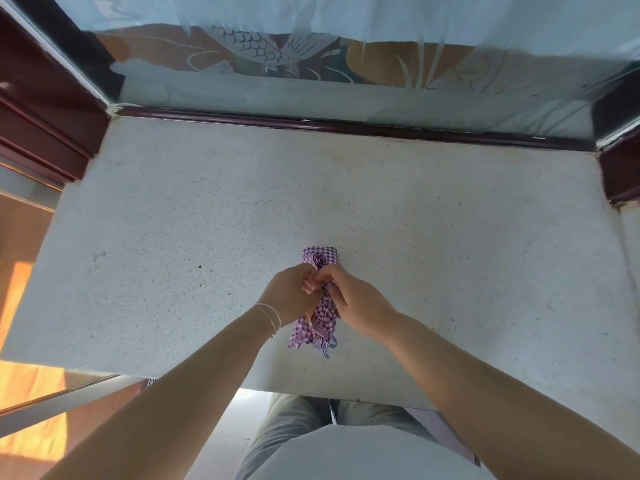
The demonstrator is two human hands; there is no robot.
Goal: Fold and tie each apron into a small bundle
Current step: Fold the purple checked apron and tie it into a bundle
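Tying checked apron (319, 317), already rolled into narrow bundle on tabletop (173, 220). Left hand (289, 292) and right hand (356, 303) pinch ties at middle, fingers curled. Knot seemingly unfinished; tie ends loose at near end.

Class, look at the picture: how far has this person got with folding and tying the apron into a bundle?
Done: the purple checked apron is already folded into a narrow roll lying on the speckled stone counter. In hand: the left hand and right hand meet at its middle, fingers pinching there, apparently working the tie. Left: finishing the knot; loose strap ends trail at the near end. No other aprons are visible.
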